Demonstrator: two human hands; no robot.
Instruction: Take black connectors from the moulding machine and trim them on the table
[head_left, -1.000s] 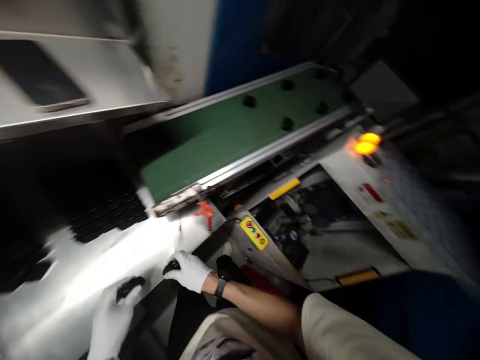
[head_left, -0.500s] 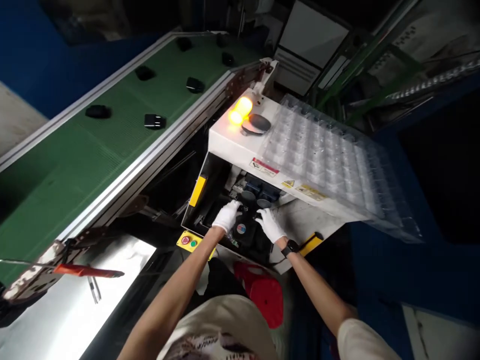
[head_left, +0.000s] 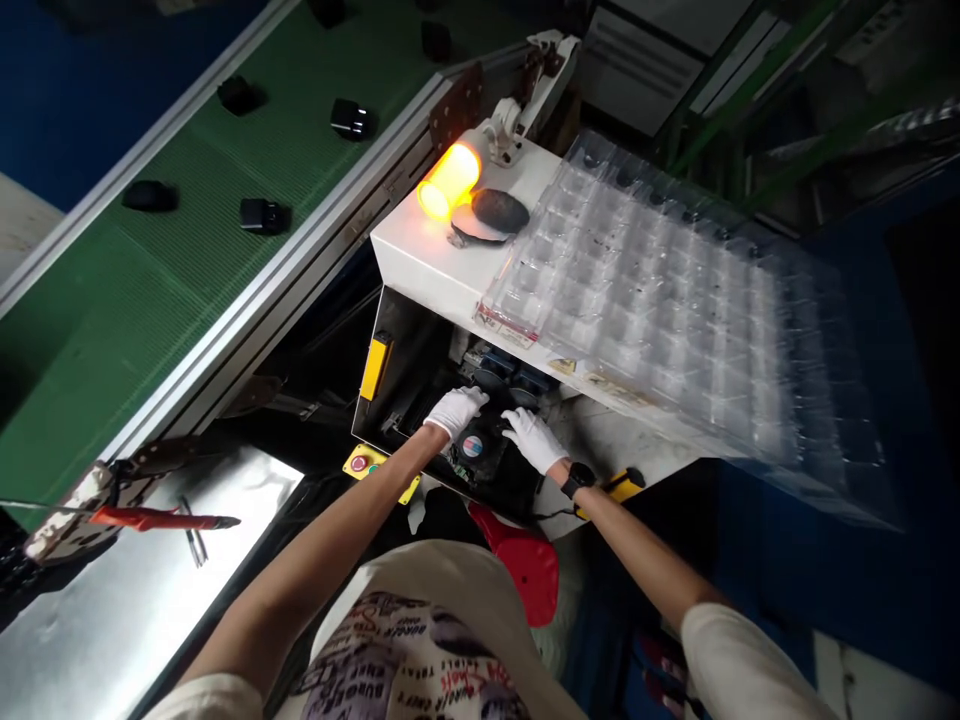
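Note:
Both of my hands wear white gloves and reach into the dark opening of a white machine (head_left: 420,262). My left hand (head_left: 456,411) has its fingers bent and pressed together at a black fixture (head_left: 491,450). Facing it from the other side, my right hand (head_left: 535,441) curls its fingers inward over the same fixture. Whatever lies between the fingertips of either hand is black on black and too small to name. Between the hands is a round red-and-blue label (head_left: 472,445). Just beyond them are dark round pads (head_left: 491,380).
A green conveyor belt (head_left: 187,270) carries several black plug adapters (head_left: 262,215). On the machine top are a lit orange lamp (head_left: 450,182) and a clear compartment tray (head_left: 675,310). Yellow bars (head_left: 375,367) flank the opening. A button box (head_left: 360,463) and red stool (head_left: 529,570) are near me.
The view has shifted nearer the machine, so the lamp and tray look larger. Belt adapters appear further up and left. My hands remain at the fixture, with the right fingertips slightly closer to the left.

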